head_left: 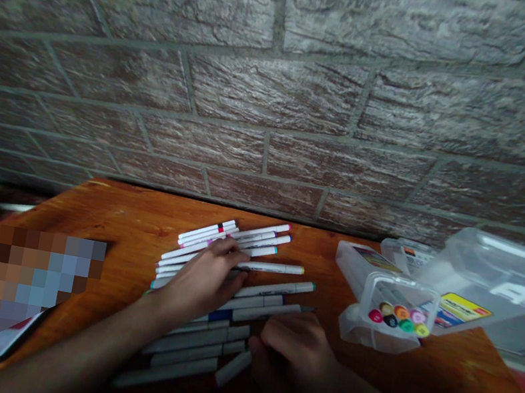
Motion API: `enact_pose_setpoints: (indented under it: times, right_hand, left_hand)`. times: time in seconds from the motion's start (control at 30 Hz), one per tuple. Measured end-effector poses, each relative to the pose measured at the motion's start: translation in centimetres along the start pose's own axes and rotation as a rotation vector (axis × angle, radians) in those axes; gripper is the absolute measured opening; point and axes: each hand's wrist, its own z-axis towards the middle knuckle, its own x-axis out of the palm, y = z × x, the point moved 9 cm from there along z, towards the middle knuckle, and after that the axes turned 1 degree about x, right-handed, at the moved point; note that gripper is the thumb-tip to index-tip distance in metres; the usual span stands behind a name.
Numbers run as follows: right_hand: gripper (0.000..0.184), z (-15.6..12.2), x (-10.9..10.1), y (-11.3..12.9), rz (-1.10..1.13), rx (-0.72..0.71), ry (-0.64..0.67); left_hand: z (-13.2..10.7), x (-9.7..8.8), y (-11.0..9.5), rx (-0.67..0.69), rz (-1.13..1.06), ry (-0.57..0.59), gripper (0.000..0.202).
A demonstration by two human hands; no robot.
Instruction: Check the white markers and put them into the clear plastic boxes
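Markers (275,268): loose pile on the table (127,213), centre, near the wall (281,91). All lie flat and roughly parallel. The long axis runs left to right on a slant, with right ends farther away than left ends. The coloured ends that show point right: red, purple, teal, yellow, green. Bodies are white or grey.

Count: about seven in the far fan, about eight in the near rows. No exact total, because the hands cover the middle of the pile and the near rows sit in shadow. One short piece lies at the near edge of the pile, just beside the right hand; cap or marker, cannot tell.

Left hand (205,278): palm down on the middle of the pile, fingers stretched flat across several markers, pointing right and far. Nothing grasped; the hand is released and only rests there.

Right hand (297,358): just right of the near rows, fingers curled, dark and blurred. It touches or nearly touches the ends of the nearest markers. Whether it grasps one, cannot tell.

Case (387,340): one, clear plastic, right of the pile, near the right hand. Seven round caps (401,312) face the camera: red, olive, orange, pink, black, green, yellow.

Lid (487,277): one, clear, right of the case, its far right part hard to make out.

Near left: a pixelated patch (12,288) hides what lies there.
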Motion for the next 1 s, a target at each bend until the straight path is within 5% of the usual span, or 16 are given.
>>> enact_pose_setpoints:
  times: [1.0]
  right_hand:
    - [0.029,0.0,0.1,-0.3,0.023,0.011,-0.013]
  left_hand:
    - [0.2,1.4,0.2,0.048,-0.051,-0.007,0.022]
